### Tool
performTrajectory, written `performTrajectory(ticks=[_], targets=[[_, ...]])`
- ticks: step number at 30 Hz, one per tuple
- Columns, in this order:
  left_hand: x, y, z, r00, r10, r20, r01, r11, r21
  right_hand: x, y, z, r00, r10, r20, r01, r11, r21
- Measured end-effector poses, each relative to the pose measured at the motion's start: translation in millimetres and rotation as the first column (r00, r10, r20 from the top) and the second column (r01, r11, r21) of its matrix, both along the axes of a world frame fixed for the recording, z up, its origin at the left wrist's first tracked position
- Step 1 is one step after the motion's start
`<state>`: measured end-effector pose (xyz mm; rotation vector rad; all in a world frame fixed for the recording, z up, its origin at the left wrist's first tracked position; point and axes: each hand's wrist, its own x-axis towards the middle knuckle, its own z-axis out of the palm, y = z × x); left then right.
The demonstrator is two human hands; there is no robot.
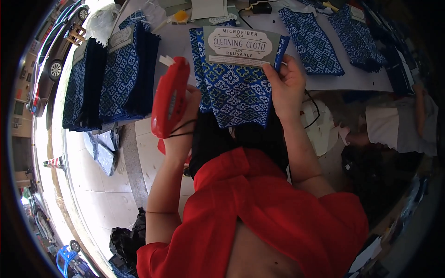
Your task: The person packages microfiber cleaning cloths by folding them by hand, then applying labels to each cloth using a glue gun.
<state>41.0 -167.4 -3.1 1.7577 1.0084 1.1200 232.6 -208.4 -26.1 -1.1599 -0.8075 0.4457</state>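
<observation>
My right hand [287, 88] pinches the upper right corner of a folded blue patterned cleaning cloth [238, 97] between thumb and fingers. A grey-green card label [276, 46] with a pale oval panel lies across the cloth's top. My left hand [184, 125] is wrapped round a red tagging gun [169, 99], held upright just left of the cloth. A white strip sticks out of the gun's top end. A black band or cord shows at my left wrist. The cloth hangs over the table's near edge, above my lap.
On the white table [366, 83], stacks of labelled blue cloths [123, 78] stand at left. More patterned cloths [313, 44] lie at right. A clear plastic bag [102, 21] sits at the far left. Another person's arm [419, 109] shows at right. Cars stand beyond the left side.
</observation>
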Motion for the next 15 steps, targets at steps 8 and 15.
performTrajectory(ticks=[8, 15], targets=[[36.8, -42.6, -15.0, 0.903, -0.203, 0.378, 0.331, 0.890, -0.314, -21.4, -3.3, 6.4, 0.998, -0.020, 0.065, 0.018, 1.000, 0.024], [39.7, -39.7, -25.3, 0.937, -0.243, 0.250, 0.297, 0.931, -0.210, -23.4, -2.7, 0.7, 0.977, -0.103, 0.187, 0.094, 0.994, 0.055]])
